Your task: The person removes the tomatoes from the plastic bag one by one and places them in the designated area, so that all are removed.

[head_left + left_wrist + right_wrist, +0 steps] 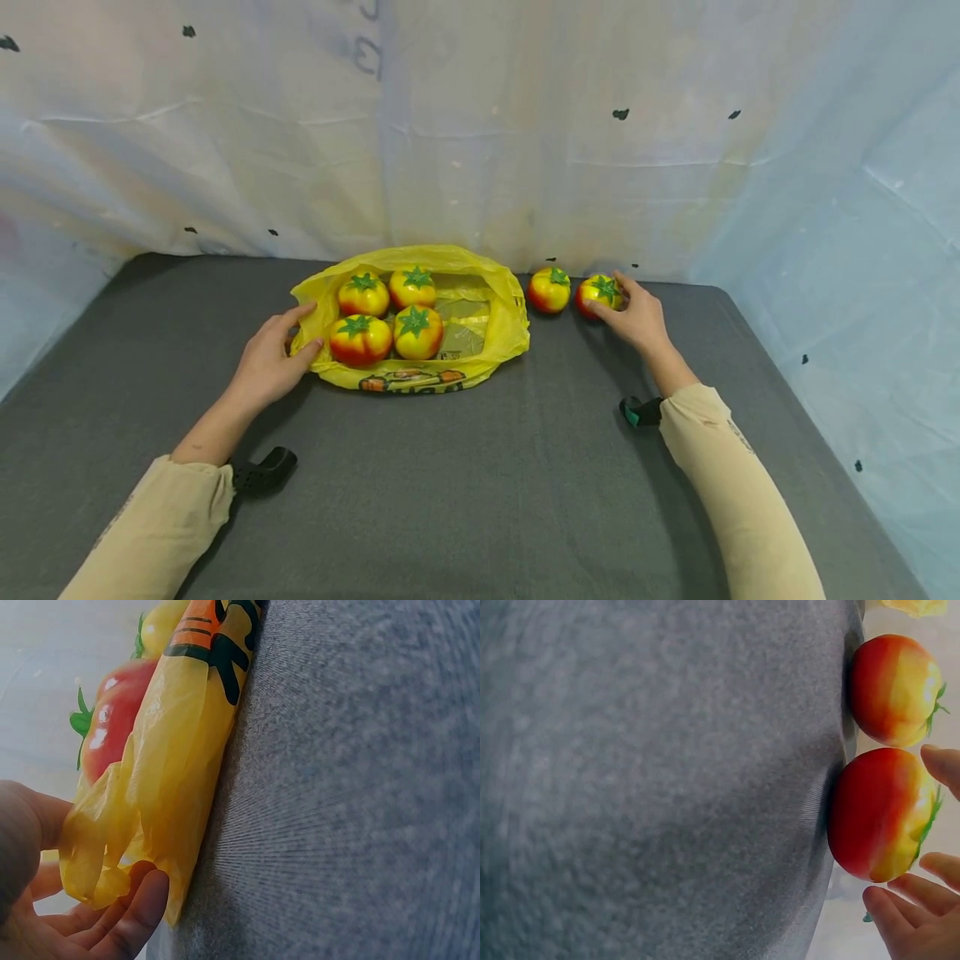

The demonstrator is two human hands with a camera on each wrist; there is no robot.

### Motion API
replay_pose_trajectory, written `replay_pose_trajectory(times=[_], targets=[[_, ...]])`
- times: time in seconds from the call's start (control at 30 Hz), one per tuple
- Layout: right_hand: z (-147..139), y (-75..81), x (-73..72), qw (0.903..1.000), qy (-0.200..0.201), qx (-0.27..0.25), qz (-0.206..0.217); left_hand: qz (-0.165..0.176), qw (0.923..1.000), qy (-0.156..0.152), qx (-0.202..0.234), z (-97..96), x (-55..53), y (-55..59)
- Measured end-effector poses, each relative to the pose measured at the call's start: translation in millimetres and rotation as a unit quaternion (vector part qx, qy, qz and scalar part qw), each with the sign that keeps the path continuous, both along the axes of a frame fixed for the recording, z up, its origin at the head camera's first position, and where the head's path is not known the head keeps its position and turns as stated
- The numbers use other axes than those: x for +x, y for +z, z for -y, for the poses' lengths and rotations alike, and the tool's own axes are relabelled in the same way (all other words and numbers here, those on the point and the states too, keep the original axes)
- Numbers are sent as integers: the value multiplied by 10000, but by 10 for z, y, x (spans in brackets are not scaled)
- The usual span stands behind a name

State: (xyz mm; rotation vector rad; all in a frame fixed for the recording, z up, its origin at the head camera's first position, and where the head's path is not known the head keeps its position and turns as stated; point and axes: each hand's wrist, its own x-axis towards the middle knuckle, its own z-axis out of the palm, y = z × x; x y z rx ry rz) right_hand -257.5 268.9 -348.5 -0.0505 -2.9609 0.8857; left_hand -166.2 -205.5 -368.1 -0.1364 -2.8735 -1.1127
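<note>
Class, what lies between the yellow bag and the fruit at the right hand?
One similar fruit lies between the yellow bag and the fruit at the right hand, as the head view shows.

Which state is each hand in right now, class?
Left hand: holding the yellow bag by its edge.
Right hand: around the rightmost tomato; whether gripping cannot be told.

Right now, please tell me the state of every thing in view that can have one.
Yellow bag: open at the top
Four tomatoes: inside the bag, leaves up
Nearer loose tomato: on the table, untouched
Farther loose tomato: seemingly on the table
Left hand: pinching the bag's edge
Right hand: fingers about the farther loose tomato, grip unclear
</note>
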Motion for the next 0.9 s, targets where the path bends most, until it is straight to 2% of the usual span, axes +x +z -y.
replay_pose_trajectory(times=[0.27, 0.43, 0.9], targets=[[10, 73, 57, 9996, -13, 293, -39, 56, 10000, 30, 12, -5, 2, 7], [82, 142, 121, 9997, 4, 194, -130, 11, 10000, -6, -1, 1, 12, 19], [403, 212, 249, 9969, 459, -293, -562, -84, 10000, -36, -29, -2, 16, 28]])
